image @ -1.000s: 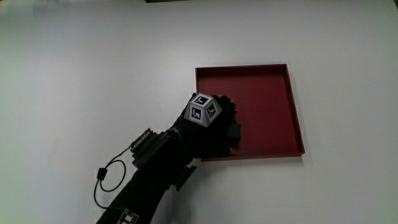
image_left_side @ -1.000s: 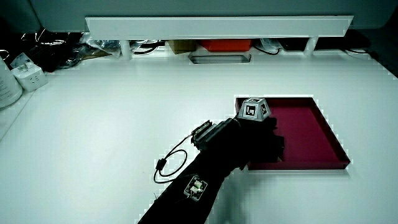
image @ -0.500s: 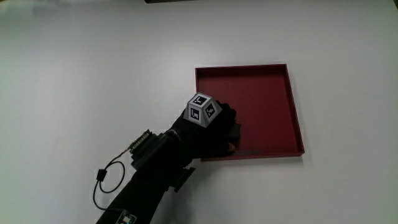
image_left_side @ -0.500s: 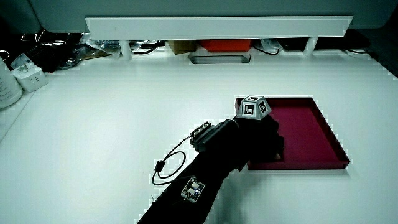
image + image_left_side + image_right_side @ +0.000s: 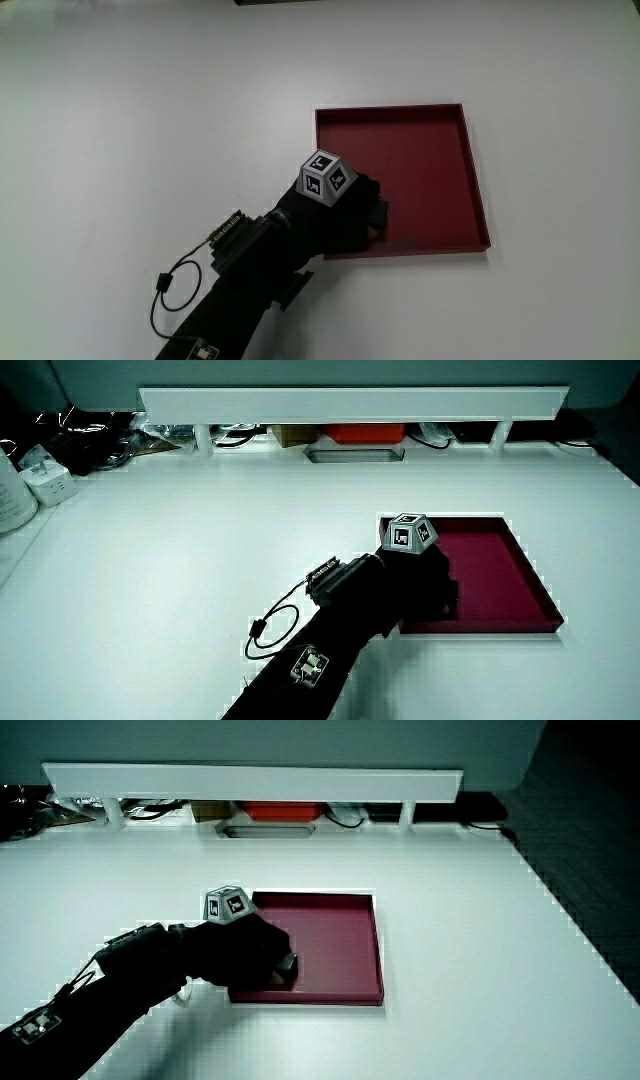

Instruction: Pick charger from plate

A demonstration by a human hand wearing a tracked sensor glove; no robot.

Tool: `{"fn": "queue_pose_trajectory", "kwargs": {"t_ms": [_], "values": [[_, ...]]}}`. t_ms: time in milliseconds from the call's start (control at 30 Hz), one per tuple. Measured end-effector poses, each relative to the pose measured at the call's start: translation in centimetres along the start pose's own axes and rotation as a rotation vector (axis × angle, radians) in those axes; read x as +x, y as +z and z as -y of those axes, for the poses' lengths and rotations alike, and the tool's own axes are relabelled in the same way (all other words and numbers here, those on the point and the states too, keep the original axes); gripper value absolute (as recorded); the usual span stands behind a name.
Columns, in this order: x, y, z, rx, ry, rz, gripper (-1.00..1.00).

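A square dark red plate (image 5: 440,140) (image 5: 500,565) (image 5: 345,935) with a low rim lies on the white table. The black gloved hand (image 5: 345,205) (image 5: 420,575) (image 5: 250,950) is over the plate's corner nearest the person, the patterned cube (image 5: 325,177) on its back. Its fingers are curled around a small dark charger (image 5: 377,213) (image 5: 287,963), of which only one end shows past the fingertips. I cannot tell whether the charger still touches the plate's floor.
A black cable loop (image 5: 165,290) (image 5: 265,628) hangs off the forearm onto the table near the person. In both side views a low white partition (image 5: 350,402) (image 5: 250,778) runs along the table's edge, with cables and small items under it.
The hand has drawn back slightly toward the plate's near rim with the charger still in its fingers. The plate has not moved.
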Motion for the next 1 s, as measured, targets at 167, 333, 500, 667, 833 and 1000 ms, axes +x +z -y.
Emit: {"fn": "queue_pose_trajectory", "kwargs": {"t_ms": [167,333,500,667,833,1000], "values": [[0.1,0.0,0.2,0.014,-0.012,-0.012,1.0],[0.6,0.9,0.8,0.034,-0.027,-0.011,1.0],[1.3,2.8,1.8,0.084,-0.061,-0.032,1.0],[1.2,4.8,3.4,0.153,-0.092,-0.033,1.0],[0.4,6.7,4.8,0.238,-0.149,-0.083,1.0],[-0.8,8.5,7.3,0.306,-0.16,-0.101,1.0]]}}
